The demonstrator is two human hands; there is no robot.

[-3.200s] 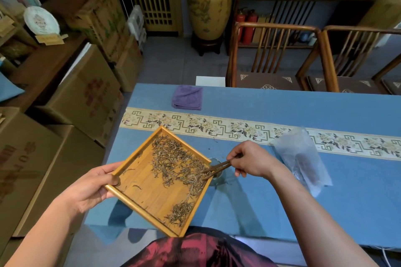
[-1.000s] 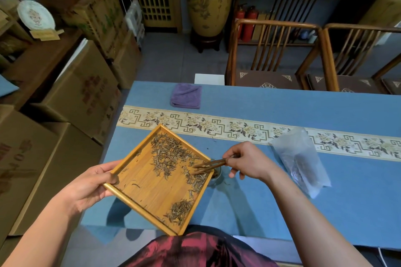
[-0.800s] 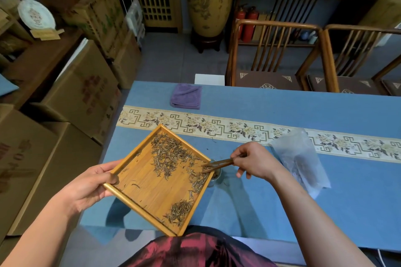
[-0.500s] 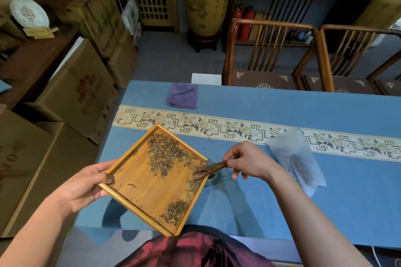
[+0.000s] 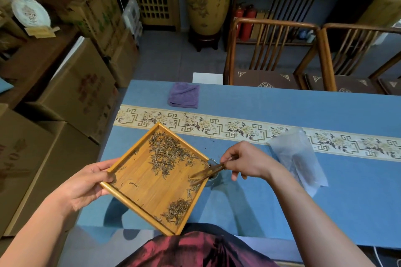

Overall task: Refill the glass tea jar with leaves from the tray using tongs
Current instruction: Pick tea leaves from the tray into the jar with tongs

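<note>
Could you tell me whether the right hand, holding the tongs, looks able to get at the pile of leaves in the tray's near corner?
Probably yes. The right hand holds the tongs over the tray's right edge, and the pile lies uncovered just below along that edge.

glass tea jar (image 5: 213, 176) – mostly behind tray (image 5: 138, 193), tongs (image 5: 207, 173)

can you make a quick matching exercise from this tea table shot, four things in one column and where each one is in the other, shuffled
Things:
1. tongs
2. bamboo tray
3. purple cloth
4. clear plastic bag

Places:
A. folded at the far edge of the table
B. gripped at its left corner by the left hand
C. lying flat to the right of the right hand
D. pinched in the right hand, tips over the tray's right edge

Pairs: 1-D, 2-B, 3-A, 4-C
</note>
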